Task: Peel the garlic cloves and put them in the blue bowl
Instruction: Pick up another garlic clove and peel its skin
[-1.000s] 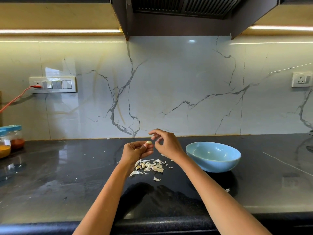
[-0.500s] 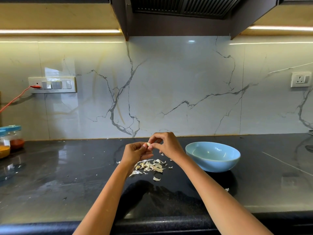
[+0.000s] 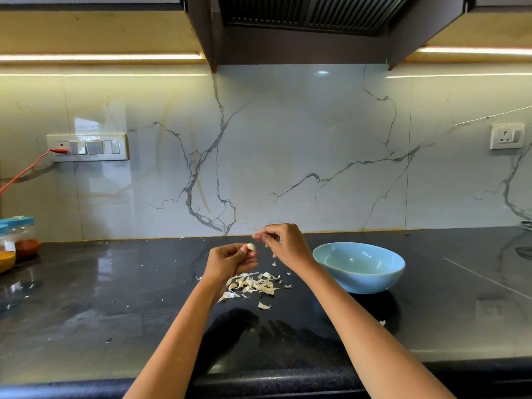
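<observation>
Peels (image 3: 253,285) lie nearest me on the counter (image 3: 115,298). Above them my left hand (image 3: 230,262) pinches the clove (image 3: 251,247), tip up and slightly right. My right hand (image 3: 283,243), just beside, pinches a skin flake. The clove looks light, firm and slick; I'd hold its flanks. The bowl (image 3: 359,279) sits right.

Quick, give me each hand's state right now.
Left hand: closed, fingers holding a garlic clove.
Right hand: closed, fingers pinched together just above the clove; whether they hold a bit of peel cannot be told.
</observation>
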